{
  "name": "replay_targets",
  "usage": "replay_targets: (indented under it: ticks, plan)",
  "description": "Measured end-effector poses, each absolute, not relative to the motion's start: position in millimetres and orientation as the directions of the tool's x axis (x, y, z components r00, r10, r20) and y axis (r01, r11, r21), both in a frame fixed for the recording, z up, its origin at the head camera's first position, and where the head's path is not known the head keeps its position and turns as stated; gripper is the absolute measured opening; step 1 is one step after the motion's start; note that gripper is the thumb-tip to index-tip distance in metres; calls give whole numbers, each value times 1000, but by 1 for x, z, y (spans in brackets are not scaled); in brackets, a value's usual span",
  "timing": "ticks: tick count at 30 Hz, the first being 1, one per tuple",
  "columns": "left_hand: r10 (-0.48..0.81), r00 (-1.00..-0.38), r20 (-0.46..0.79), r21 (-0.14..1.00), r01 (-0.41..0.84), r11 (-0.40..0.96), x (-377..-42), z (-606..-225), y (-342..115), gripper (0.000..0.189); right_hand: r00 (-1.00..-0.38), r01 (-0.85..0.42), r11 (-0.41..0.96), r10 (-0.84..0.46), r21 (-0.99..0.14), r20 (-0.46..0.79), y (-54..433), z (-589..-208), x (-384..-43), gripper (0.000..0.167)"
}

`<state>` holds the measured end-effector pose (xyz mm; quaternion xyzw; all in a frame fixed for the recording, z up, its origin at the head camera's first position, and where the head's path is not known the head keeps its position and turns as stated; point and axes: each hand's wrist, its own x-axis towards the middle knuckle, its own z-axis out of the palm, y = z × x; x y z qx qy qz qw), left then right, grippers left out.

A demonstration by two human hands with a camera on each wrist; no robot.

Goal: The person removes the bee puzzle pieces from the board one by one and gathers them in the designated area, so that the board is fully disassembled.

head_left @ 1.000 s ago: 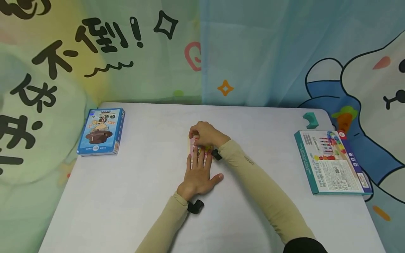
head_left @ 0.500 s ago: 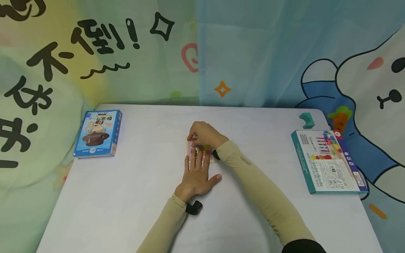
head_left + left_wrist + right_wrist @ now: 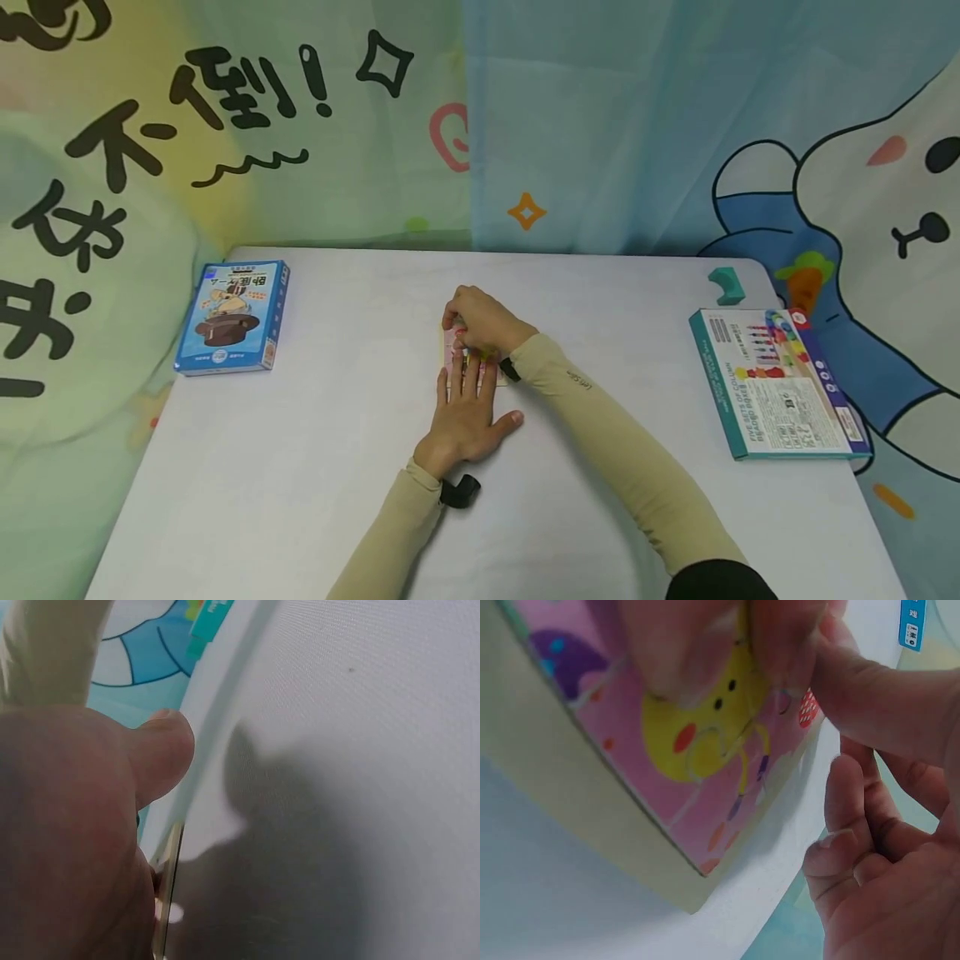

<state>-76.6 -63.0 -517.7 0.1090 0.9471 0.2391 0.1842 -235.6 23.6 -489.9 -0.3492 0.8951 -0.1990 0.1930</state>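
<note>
A small jigsaw puzzle (image 3: 450, 340) with a pink picture and a pale border lies at the middle of the table, mostly covered by the hands. In the right wrist view, its yellow figure (image 3: 679, 739) shows curved seams between pieces. My left hand (image 3: 465, 423) rests flat with straight fingers, fingertips pressing on the picture and thumb out to the side. Over the puzzle's far left corner, my right hand (image 3: 486, 321) bends its index finger and thumb (image 3: 889, 705) to pinch at the edge; its other fingers are curled. The left wrist view shows the board's thin edge (image 3: 171, 881) beyond my left hand.
A blue box (image 3: 231, 317) with a hat picture lies at the table's far left. On the right lies a white and teal box (image 3: 783, 383), with a curved teal piece (image 3: 726, 286) behind it. A printed curtain (image 3: 585, 125) hangs behind the white table (image 3: 322, 467).
My right hand shifts very slightly away and to the left at the puzzle's far corner. My left hand stays pressed in place. The head view has moved a little.
</note>
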Motion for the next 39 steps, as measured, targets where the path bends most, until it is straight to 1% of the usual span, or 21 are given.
replay_targets:
  ticks: [4,9,19,27,34,39]
  plan:
    - [301,-911,-281,510,124,851,-78,-519,-63,92,-676,-554,672,-708,-492,-205,27,-493,-238,25]
    - [305,-910,-281,535,116,837,-81,-522,-63,91,-671,-553,651,-718,-519,-185,30,-496,-240,26]
    - [294,-908,-297,525,101,845,-81,-520,-61,92,-674,-542,631,-721,-556,-161,31,-498,-242,32]
    - [295,-913,-281,532,107,840,-80,-524,-62,92,-706,-542,660,-694,-520,-145,30,-500,-238,28]
    - [317,-893,-320,537,105,837,-78,-525,-63,91,-698,-538,684,-689,-494,-195,32,-500,-231,27]
    - [312,-901,-300,531,113,839,-80,-521,-65,88,-705,-539,675,-689,-504,-169,32,-499,-231,27]
